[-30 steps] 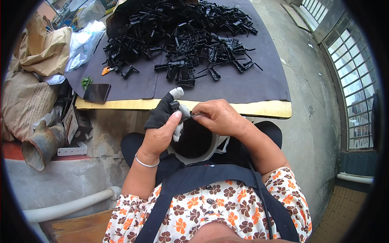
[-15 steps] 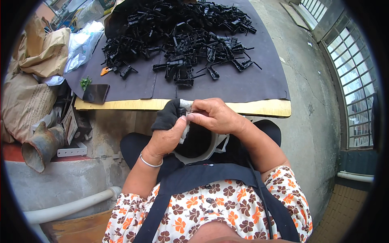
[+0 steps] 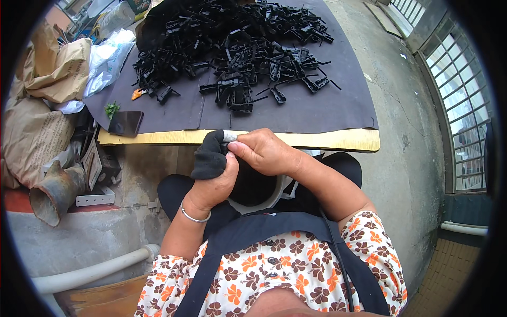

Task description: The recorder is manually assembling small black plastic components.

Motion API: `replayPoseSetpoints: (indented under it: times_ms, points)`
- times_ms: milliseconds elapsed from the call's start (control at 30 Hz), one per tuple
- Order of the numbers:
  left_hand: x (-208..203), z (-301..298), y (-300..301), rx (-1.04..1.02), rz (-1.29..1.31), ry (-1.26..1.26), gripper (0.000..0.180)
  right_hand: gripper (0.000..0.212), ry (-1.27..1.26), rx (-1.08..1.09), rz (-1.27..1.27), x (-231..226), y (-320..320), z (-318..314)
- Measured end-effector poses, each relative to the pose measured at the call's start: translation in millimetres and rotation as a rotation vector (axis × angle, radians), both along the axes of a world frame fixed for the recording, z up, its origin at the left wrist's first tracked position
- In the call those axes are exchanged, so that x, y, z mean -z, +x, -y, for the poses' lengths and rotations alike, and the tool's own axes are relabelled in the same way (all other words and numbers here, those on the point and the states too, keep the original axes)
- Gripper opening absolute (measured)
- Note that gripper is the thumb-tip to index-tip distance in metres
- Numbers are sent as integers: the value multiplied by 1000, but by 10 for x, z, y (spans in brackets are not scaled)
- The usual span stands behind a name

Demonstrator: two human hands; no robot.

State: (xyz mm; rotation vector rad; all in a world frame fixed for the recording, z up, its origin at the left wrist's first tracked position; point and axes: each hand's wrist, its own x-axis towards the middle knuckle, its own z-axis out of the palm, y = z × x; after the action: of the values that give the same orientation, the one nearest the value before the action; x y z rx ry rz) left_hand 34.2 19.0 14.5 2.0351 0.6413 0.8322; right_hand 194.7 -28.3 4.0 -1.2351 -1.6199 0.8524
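Observation:
My left hand (image 3: pixel 215 171) has a black cloth covering over its fingers and a white wrapping (image 3: pixel 229 136) at one fingertip. Its fingers are curled closed in front of the table edge. Pressed against them from the right is my right hand (image 3: pixel 264 151), bare, its thumb and fingers pinched together at the wrapped fingertip. Whatever the two hands grip between them is hidden by the fingers. Just below them, between my knees, stands a white-rimmed bucket (image 3: pixel 277 196) with a dark inside. Beyond the hands a big pile of black plastic parts (image 3: pixel 237 53) covers the table.
The dark-covered table (image 3: pixel 317 113) has a yellow front edge. On its left lie a phone (image 3: pixel 125 123), a green sprig (image 3: pixel 111 109) and a small orange piece (image 3: pixel 138 93). Paper sacks (image 3: pixel 39 132), a white plastic bag (image 3: pixel 108 58) and a rusty pipe piece (image 3: pixel 55 194) crowd the left.
Both hands have shifted slightly left, and the right has closed in further over the left fingers. A small dark piece that showed between them is now covered.

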Motion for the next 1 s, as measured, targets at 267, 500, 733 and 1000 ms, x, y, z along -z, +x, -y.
replayPoseSetpoints:
  times_ms: [267, 500, 733, 1000]
  points:
    - [0, -83, -127, 37, -269, 498, 24, 31, 117, 491, 688, 222, 324, -304]
    - [-115, -168, -24, 137, -210, 450, 43, 20, 247, 212, 566, -14, 221, 36]
    - [-98, -90, 49, 86, -159, -199, 38, 38, 225, 152, 138, -147, 239, 169]
    - [0, 14, 94, 73, 135, -363, 32, 19, 377, 181, 154, -80, 54, 215]
